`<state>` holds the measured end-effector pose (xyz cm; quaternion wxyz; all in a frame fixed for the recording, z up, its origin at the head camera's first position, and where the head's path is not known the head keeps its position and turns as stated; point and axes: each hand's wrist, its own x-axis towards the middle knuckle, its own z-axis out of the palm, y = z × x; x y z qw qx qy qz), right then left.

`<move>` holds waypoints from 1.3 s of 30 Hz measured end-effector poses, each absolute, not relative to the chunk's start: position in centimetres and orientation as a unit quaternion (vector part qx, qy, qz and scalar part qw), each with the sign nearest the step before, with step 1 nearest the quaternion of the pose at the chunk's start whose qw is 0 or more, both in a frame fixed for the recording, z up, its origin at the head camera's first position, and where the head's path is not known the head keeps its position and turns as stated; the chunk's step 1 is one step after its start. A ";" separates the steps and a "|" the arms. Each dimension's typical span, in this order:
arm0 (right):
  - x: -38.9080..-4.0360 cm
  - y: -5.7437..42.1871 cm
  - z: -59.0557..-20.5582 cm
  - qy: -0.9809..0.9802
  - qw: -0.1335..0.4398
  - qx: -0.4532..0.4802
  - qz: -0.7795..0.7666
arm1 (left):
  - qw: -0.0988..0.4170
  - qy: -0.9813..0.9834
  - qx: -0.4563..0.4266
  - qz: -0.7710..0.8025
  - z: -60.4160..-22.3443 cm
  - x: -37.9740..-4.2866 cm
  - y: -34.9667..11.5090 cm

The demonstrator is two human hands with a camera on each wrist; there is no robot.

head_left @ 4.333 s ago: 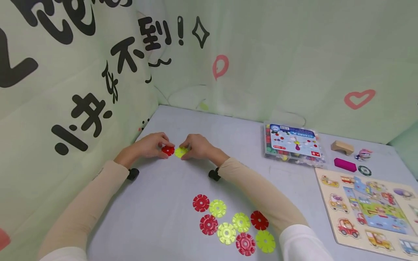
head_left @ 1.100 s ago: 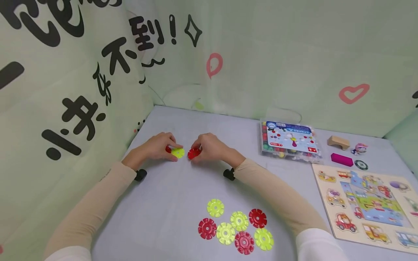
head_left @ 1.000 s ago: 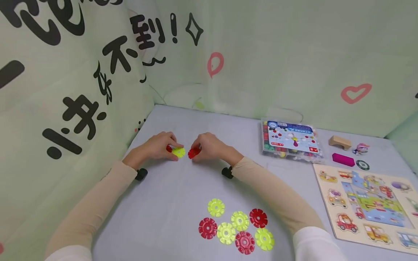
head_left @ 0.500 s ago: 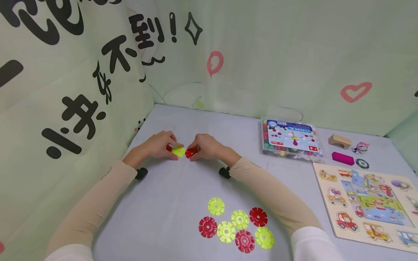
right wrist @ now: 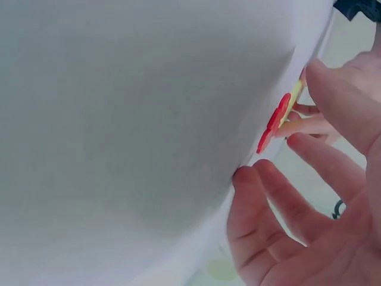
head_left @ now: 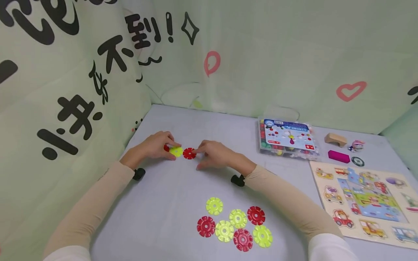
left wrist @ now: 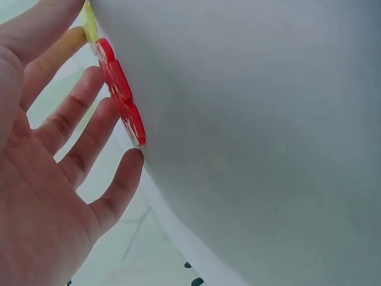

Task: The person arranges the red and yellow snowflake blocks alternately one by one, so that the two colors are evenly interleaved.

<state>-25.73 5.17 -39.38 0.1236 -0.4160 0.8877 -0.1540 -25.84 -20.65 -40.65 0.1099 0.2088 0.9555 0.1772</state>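
My left hand (head_left: 156, 145) pinches a yellow-green notched disc (head_left: 176, 151) between thumb and index finger at the back left of the table. Beside its left edge a red notched disc (head_left: 166, 148) shows partly, mostly hidden by that hand; in the left wrist view this red disc (left wrist: 121, 92) lies by the other fingertips. To the right, a second red disc (head_left: 188, 153) lies flat, very close to the yellow-green one. Over its right edge reaches the index finger of my right hand (head_left: 213, 155), thumb spread away; whether the fingertip touches it, I cannot tell.
Several loose red and yellow-green discs (head_left: 224, 231) lie at the front. Toward the back right stand a clear box (head_left: 289, 139) of coloured pieces, a wooden arch block (head_left: 335, 139), a magenta block (head_left: 339, 156), a small figure, a round chip and a wooden puzzle board (head_left: 321, 188).
A red disc from the front group now lies right of the yellow-green disc. My right hand slid it leftward, then loosened its pinch and drew slightly right. The left hand now holds the yellow-green disc.
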 end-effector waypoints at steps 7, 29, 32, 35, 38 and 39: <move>-25.0 5.2 -39.8 0.890 0.096 -0.439 -0.076 | 0.111 0.951 0.222 0.186 -40.5 -25.9 -20.3; -15.5 11.1 -38.4 0.853 0.199 -0.460 -0.145 | 0.116 0.941 0.258 0.188 -40.3 -25.7 -17.1; -14.4 11.4 -38.5 0.849 0.182 -0.483 -0.117 | 0.108 0.942 0.263 0.177 -40.5 -25.8 -16.8; -14.0 11.3 -38.6 0.848 0.158 -0.497 -0.097 | 0.104 0.944 0.262 0.171 -40.7 -25.9 -16.8; -13.8 11.1 -38.7 0.853 0.155 -0.491 -0.090 | 0.105 0.944 0.264 0.166 -40.8 -26.0 -16.7; -13.8 11.1 -38.6 0.854 0.158 -0.487 -0.091 | 0.107 0.944 0.264 0.166 -40.8 -26.0 -16.7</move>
